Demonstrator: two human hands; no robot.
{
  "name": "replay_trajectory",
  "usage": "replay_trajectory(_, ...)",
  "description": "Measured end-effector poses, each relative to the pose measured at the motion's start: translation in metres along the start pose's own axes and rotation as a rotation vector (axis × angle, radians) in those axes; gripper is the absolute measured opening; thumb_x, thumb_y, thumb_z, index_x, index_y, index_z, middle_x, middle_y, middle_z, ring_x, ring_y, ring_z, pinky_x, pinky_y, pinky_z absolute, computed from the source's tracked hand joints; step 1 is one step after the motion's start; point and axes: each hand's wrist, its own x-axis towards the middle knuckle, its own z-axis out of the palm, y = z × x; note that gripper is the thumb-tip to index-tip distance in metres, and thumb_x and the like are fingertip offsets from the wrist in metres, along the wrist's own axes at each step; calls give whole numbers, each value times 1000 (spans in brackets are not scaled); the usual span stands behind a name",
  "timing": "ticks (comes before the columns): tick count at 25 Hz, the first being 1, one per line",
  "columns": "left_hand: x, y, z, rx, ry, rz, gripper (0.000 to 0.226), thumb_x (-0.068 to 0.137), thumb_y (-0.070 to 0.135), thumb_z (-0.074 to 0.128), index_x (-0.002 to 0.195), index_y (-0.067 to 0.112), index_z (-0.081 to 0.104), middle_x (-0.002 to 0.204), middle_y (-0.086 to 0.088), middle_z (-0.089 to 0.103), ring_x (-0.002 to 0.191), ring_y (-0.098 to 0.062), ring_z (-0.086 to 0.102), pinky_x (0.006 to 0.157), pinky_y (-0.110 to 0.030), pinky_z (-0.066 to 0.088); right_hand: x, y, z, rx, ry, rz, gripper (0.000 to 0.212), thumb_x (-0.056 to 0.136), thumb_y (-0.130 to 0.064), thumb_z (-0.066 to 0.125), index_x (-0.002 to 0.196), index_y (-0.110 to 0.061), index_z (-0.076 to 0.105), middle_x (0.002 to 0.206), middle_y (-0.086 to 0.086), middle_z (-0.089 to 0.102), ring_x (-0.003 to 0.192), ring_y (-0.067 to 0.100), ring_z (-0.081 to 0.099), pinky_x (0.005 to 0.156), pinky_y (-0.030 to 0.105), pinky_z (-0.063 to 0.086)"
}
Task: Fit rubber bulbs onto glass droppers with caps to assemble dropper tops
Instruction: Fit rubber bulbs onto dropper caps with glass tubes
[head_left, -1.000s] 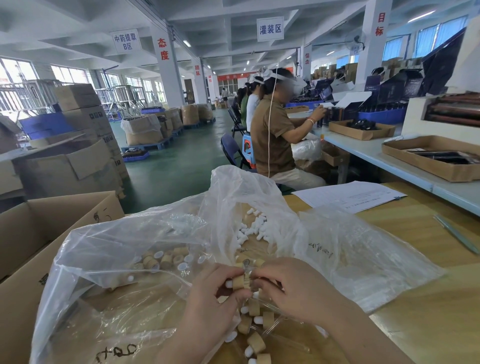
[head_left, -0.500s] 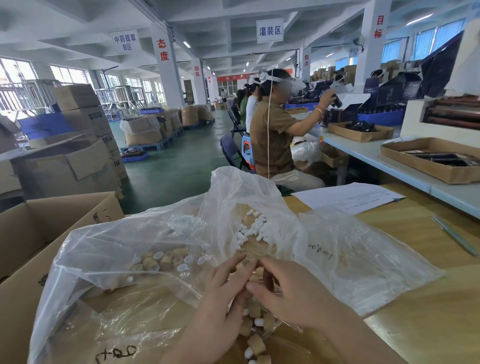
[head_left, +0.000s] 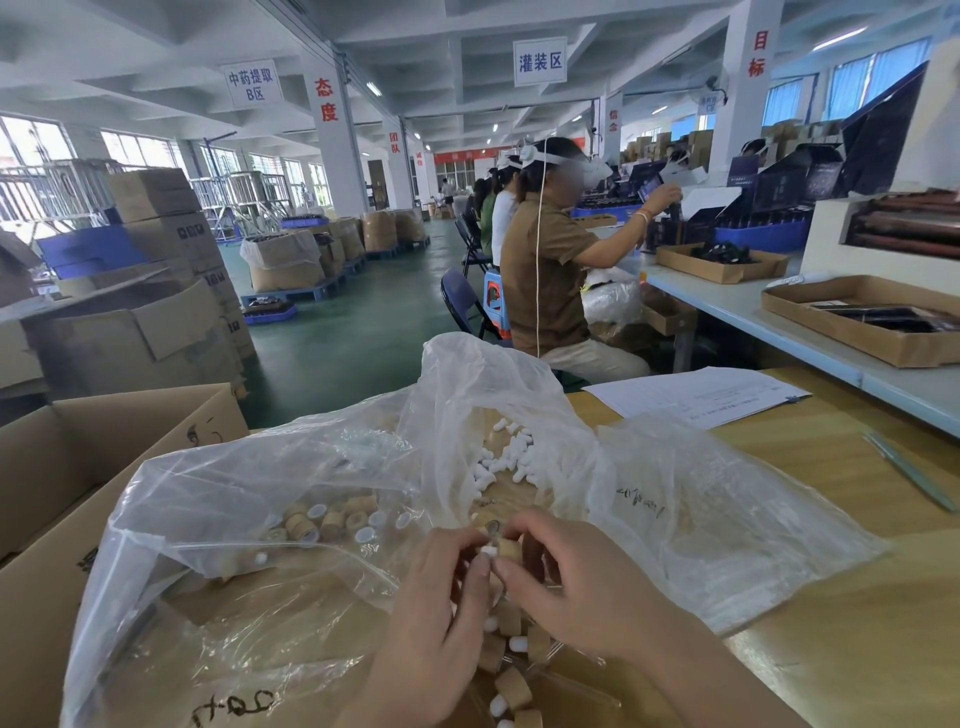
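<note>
My left hand and my right hand meet over the table's near edge. Between their fingertips sits a tan wooden cap with a white rubber bulb at its left end; the right hand pinches the cap and the left hand pinches the bulb. Below the hands lie several assembled dropper tops with tan caps, white bulbs and glass tubes. Loose white bulbs lie in a pile under the clear plastic bag. Loose tan caps sit inside the bag at the left.
An open cardboard box stands at the left of the wooden table. A paper sheet and metal tweezers lie on the table's far right. Other people sit at a long bench ahead.
Both hands have stayed together at the cap; the fingers shifted and a white bulb now shows at the cap's left end. The person ahead raised an arm.
</note>
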Motion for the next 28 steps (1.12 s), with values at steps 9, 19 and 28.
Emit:
replay_trajectory(9, 2, -3, -1, -196, -100, -120, 25, 90, 49, 45, 71, 36, 55, 52, 10, 47, 46, -1, 43, 46, -13, 33, 1, -11, -4, -29, -74, -115, 15, 91, -42, 38, 91, -34, 50, 75, -11, 53, 69, 9, 50, 54, 21, 38)
replay_trajectory(19, 5, 11, -6, -359, -237, -268, 40, 96, 23, 42, 60, 27, 57, 44, 6, 44, 42, -7, 37, 45, -18, 31, -1, -6, 1, 259, -135, -5, 19, 88, -28, 46, 78, -16, 57, 60, 3, 47, 54, 19, 39, 52, 37, 34)
replay_trajectory(28, 7, 15, -10, -564, -253, -341, 35, 88, 28, 44, 59, 20, 62, 43, -3, 42, 43, -16, 35, 45, -22, 31, 0, -7, 2, 397, -109, 34, 18, 92, -29, 48, 88, -25, 65, 59, -12, 48, 52, 3, 40, 53, 20, 33)
